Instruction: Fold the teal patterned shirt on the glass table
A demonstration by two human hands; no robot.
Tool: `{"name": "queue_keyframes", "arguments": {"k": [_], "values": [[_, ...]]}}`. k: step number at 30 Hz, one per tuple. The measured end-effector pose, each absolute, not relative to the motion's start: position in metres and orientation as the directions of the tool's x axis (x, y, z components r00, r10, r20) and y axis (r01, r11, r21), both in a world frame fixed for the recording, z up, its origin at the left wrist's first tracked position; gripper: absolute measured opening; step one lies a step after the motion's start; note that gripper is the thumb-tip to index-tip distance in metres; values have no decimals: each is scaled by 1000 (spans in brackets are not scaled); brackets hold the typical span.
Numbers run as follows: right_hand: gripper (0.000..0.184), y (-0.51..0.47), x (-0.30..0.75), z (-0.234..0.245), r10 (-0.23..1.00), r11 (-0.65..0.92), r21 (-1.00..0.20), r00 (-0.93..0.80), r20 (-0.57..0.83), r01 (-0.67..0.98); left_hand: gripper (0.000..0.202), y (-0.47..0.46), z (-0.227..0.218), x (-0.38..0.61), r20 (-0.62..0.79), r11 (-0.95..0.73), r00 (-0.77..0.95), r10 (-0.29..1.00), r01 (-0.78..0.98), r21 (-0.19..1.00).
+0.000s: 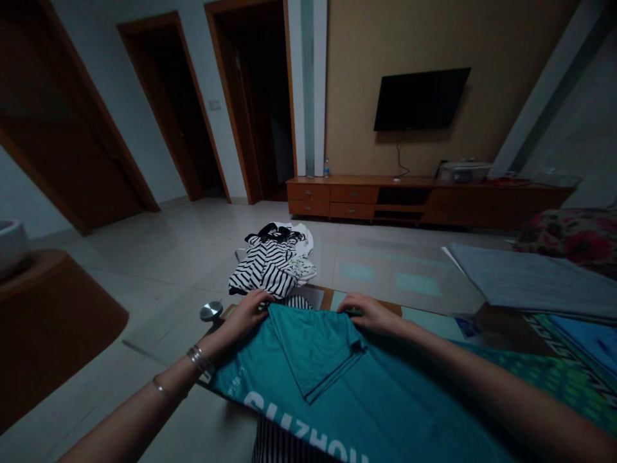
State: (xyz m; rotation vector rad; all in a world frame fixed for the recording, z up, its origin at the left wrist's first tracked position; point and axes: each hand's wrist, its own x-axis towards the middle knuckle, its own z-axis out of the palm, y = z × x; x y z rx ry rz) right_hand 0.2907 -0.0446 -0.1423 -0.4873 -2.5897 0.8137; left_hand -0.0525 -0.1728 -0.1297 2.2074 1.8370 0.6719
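A teal T-shirt with white lettering lies spread on a glass table in front of me, one sleeve folded inward over the middle. My left hand rests on the shirt's far left edge, its fingers curled over the cloth. At the shirt's far edge, right of the fold, my right hand presses down with its fingers bent on the fabric. Bracelets circle my left wrist.
A pile of striped black-and-white clothes lies further back on the table. A folded grey cloth sits at right, with a patterned mat nearer. A wooden TV cabinet lines the far wall. Brown furniture stands left.
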Motion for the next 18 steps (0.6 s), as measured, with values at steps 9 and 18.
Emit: {"name": "queue_keyframes", "arguments": {"k": [9,18], "values": [[16,-35,291,-161,496,724,-663,-811,309,190,6,-166,-126,-56,80,-67,20,997,765,640],[34,-55,306,-126,405,892,-352,-849,339,285,21,-163,-133,-57,211,-199,117,971,881,429]]}}
